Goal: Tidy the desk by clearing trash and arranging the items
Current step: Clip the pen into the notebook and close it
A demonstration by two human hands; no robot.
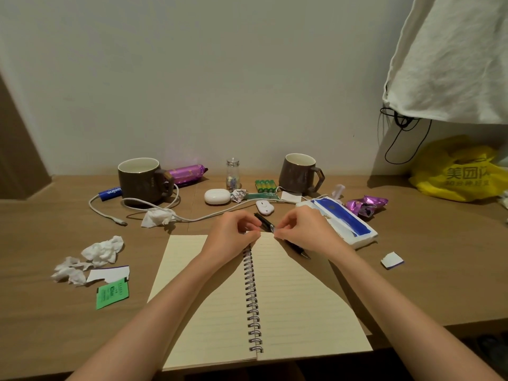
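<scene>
Right hand (305, 229): thumb and forefinger pinch a black pen (263, 223) at its metal band. The pen's tip end shows below this hand.
Left hand (233, 235): fingers curled tight, tips close to the right hand's. What they grip cannot be told.
Both hands sit at the top edge of an open spiral notebook (288, 298), centre of frame, on the table (41, 325).

Right of the hands: a blue-and-white tissue pack (341, 221), purple wrappers (365, 206) and a torn scrap (391, 260).
Left: crumpled tissues (101, 250), a torn paper piece (108, 273) and a green sachet (112, 294).
Above the hands, towards the wall: a white cable (192, 217), an earbud case (217, 196), green batteries (265, 185) and two brown mugs (140, 178).
Far right: a yellow bag (456, 174).
</scene>
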